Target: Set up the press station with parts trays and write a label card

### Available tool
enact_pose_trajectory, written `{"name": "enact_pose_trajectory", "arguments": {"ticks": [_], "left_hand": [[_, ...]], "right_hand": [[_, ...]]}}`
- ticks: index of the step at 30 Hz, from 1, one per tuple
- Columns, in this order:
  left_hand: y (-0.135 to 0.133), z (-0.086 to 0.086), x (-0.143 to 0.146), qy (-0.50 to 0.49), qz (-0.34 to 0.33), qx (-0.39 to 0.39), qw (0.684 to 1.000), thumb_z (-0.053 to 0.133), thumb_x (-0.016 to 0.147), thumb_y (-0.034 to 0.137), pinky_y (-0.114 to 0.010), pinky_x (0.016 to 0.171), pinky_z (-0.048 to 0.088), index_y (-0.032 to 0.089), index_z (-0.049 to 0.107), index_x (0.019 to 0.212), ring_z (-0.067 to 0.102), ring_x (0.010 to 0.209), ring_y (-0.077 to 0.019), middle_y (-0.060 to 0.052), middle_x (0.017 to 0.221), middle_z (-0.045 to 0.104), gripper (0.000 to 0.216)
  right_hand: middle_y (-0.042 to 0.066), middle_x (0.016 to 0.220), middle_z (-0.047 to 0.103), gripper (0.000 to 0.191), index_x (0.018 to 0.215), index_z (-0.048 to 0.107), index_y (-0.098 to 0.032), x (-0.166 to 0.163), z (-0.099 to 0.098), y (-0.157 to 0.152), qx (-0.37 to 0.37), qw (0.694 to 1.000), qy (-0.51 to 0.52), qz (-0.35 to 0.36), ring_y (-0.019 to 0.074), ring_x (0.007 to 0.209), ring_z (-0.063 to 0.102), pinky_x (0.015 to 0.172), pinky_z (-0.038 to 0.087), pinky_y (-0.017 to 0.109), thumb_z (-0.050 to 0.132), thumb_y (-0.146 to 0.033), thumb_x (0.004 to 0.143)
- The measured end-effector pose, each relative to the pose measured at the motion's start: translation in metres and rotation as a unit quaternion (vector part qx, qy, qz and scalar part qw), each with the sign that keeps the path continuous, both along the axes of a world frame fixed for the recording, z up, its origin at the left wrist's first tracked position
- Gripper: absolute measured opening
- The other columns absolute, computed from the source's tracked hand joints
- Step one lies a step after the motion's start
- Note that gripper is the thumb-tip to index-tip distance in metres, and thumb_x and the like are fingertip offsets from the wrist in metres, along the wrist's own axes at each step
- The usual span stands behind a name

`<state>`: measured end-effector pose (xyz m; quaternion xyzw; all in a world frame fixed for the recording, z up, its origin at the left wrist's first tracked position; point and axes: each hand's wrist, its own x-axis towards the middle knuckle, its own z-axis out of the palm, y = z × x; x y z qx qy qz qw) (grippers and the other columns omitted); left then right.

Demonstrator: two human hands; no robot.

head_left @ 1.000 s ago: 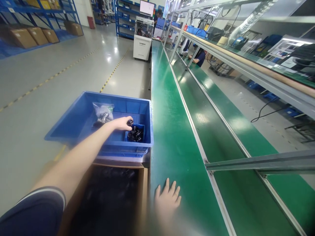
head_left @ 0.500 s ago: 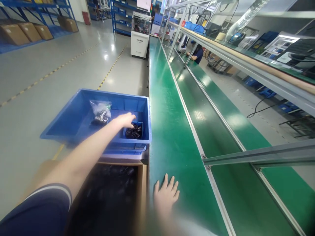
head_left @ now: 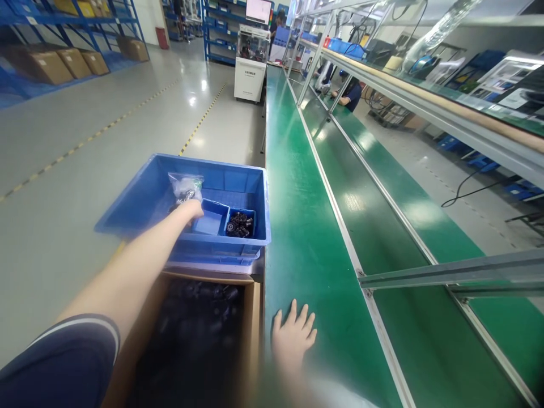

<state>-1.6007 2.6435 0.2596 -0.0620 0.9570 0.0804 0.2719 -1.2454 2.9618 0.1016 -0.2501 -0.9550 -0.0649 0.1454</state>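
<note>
My left hand point(head_left: 193, 210) reaches into a large blue plastic crate point(head_left: 140, 221), at the lower right of a clear zip bag point(head_left: 186, 184) with dark parts in it. Its fingers point away and are hidden, so I cannot tell whether it grips the bag. Just right of the hand lies a small blue bin point(head_left: 211, 220) whose bare bottom shows. Beside that, another small blue bin holds a heap of small black parts point(head_left: 240, 224). On the green workbench point(head_left: 306, 238), my right hand point(head_left: 293, 337) lies flat with its fingers spread.
An open cardboard box point(head_left: 254, 323) with blurred black parts stands below the crate, left of the bench. Metal rails point(head_left: 340, 221) run along the bench, and a bar point(head_left: 425, 275) crosses at right. A person point(head_left: 352, 93) sits farther back.
My left hand has moved left, from beside the bin of black parts to the clear bag, uncovering the second small bin. My right hand stays flat on the bench. The view has shifted slightly.
</note>
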Motion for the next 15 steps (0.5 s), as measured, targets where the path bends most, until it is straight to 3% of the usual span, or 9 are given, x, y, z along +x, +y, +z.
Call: {"name": "enact_pose_trajectory", "arguments": {"ticks": [6,9,12,15], "left_hand": [[-0.022,0.049,0.026,0.201,-0.021,-0.018,0.979,0.052,0.082,0.029,-0.036,0.076,0.049,0.009,0.064,0.107,0.066,0.101,-0.0334,-0.022,0.113,0.068,0.034],[-0.037,0.081,0.065,0.322,-0.014,-0.007,0.946,0.049,0.081,0.030,-0.032,0.067,0.043,0.014,0.062,0.092,0.064,0.087,-0.0281,-0.015,0.095,0.069,0.023],[-0.044,0.108,0.126,0.379,-0.003,0.076,0.922,0.050,0.079,0.033,-0.027,0.058,0.034,0.019,0.052,0.074,0.052,0.064,-0.0176,-0.003,0.067,0.056,0.015],[-0.044,0.108,0.203,0.336,0.001,0.199,0.921,0.048,0.079,0.040,-0.024,0.058,0.036,0.019,0.054,0.073,0.050,0.061,-0.0141,0.001,0.064,0.055,0.022]], "right_hand": [[0.022,0.157,0.030,0.060,0.148,0.046,-0.013,0.000,0.003,-0.002,-0.007,1.000,-0.008,-0.005,0.0420,0.147,0.019,0.113,0.023,0.063,0.030,-0.043,0.099],[0.022,0.157,0.030,0.060,0.148,0.045,-0.013,0.003,0.002,-0.003,-0.014,1.000,-0.007,-0.004,0.0423,0.147,0.019,0.113,0.022,0.063,0.031,-0.043,0.099],[0.022,0.157,0.030,0.059,0.148,0.046,-0.013,0.001,0.002,-0.002,-0.035,0.999,-0.001,-0.004,0.0430,0.146,0.019,0.113,0.021,0.064,0.034,-0.042,0.098],[0.024,0.156,0.030,0.059,0.147,0.046,-0.012,-0.006,0.012,-0.005,-0.079,0.997,0.001,-0.006,0.0443,0.146,0.018,0.113,0.018,0.065,0.042,-0.040,0.095]]}}
